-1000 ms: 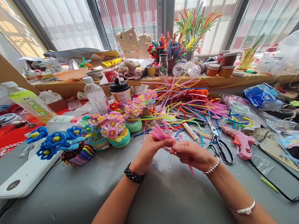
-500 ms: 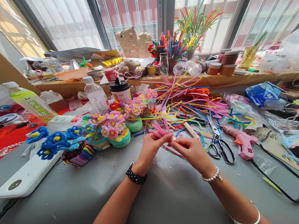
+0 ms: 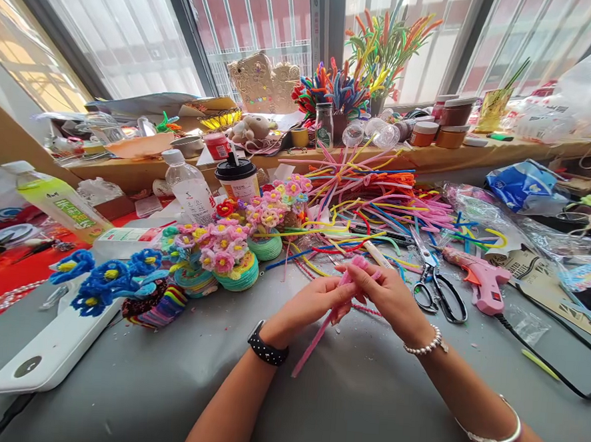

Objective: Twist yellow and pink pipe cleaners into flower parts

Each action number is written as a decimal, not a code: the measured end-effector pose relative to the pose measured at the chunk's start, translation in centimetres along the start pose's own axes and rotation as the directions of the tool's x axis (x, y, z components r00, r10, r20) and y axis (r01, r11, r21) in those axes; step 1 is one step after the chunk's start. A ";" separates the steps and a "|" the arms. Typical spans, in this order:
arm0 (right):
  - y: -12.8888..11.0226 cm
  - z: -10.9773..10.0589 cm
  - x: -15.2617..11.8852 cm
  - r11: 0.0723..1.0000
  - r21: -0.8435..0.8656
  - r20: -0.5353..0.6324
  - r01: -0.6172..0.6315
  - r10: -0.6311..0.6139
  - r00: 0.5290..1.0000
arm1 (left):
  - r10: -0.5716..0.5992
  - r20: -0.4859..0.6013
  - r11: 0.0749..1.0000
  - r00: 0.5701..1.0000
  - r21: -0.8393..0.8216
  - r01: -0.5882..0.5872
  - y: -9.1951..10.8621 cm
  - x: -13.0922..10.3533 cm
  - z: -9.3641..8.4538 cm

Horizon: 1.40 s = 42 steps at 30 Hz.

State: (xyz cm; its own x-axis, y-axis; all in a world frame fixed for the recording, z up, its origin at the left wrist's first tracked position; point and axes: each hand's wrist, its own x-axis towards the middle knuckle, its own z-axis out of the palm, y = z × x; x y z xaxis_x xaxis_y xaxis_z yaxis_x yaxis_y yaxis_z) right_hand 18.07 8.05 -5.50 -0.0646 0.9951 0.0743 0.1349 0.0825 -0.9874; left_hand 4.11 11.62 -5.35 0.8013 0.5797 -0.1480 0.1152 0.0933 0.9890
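Pink pipe cleaners (image 3: 312,348) are pinched between my two hands above the grey table; a long pink end slants down toward me, and looped or bent parts stick up past the fingers. My left hand (image 3: 315,303) grips them from the left, its thumb pressed on top. From the right, my right hand (image 3: 384,294) closes its fingers on the upper part, touching the left hand. The fingers partly hide how the pieces are joined. Just right of my right hand lie silver scissors (image 3: 433,279), and behind the hands is a heap of loose pipe cleaners (image 3: 378,186).
A pink glue gun (image 3: 487,279) with a black cord lies at the right. At left stand pipe-cleaner flower pots, pink (image 3: 224,246) and blue (image 3: 112,276), near a white power bank (image 3: 41,359). A lidded cup (image 3: 238,177) and bottle (image 3: 190,188) stand behind.
Both hands have shifted right and turned closer together. The pink pipe cleaners have swung round, so a long end now points down toward me.
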 end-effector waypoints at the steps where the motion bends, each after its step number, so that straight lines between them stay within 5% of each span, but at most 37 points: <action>1: 0.0 0.0 0.0 0.999 0.043 -0.031 -0.013 0.014 0.999 | 0.006 0.001 1.000 1.000 0.007 -0.006 0.1 0.0 0.0; 11: 0.2 -0.1 -0.1 0.997 0.075 -0.124 -0.012 0.022 0.992 | 0.026 -0.024 0.988 0.999 0.151 -0.022 0.1 -0.3 0.2; 16: 0.5 0.3 0.0 0.950 0.290 -0.098 -0.112 0.146 0.984 | -0.011 0.024 0.990 1.000 0.144 0.007 0.6 -0.7 0.0; 21: -0.1 -0.7 0.3 0.839 0.541 -0.216 -0.056 0.203 0.955 | 0.036 0.051 0.982 0.998 -0.187 -0.025 0.4 -0.6 -1.0; 24: -0.4 -1.4 0.4 0.765 0.644 -0.264 -0.004 0.227 0.937 | 0.046 -0.103 0.925 0.994 -0.372 -0.081 0.0 -0.2 -1.1; 26: -0.5 -1.3 0.3 0.741 0.672 -0.253 -0.005 0.236 0.938 | 0.064 -0.194 0.937 0.979 -0.325 -0.126 -0.1 0.1 -0.9; 33: 0.1 0.7 -0.2 0.892 0.417 0.000 -0.174 0.192 0.981 | 0.245 -0.321 0.950 0.915 -0.111 -0.293 0.3 0.0 0.2; 37: 0.5 0.4 0.0 0.988 0.149 -0.167 -0.028 0.053 0.985 | 0.307 -0.441 0.900 0.844 -0.154 -0.407 0.2 0.1 -0.1; 39: 0.4 -0.1 0.1 0.999 0.045 -0.272 0.028 -0.015 0.962 | 0.231 -0.395 0.929 0.889 -0.181 -0.322 0.0 0.2 -0.2; 42: 0.0 -0.9 0.1 0.998 -0.010 -0.254 0.059 -0.060 0.965 | 0.013 -0.101 0.986 0.995 -0.166 -0.030 -0.4 0.3 -0.1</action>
State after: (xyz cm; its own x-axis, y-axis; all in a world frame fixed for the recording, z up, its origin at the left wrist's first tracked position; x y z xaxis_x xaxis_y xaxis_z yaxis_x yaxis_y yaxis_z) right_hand 18.95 8.22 -5.40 0.1808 0.9694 0.1660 0.1404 0.1416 -0.9799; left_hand 4.24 11.84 -5.83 0.7394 0.6596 -0.1350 -0.0076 0.2087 0.9780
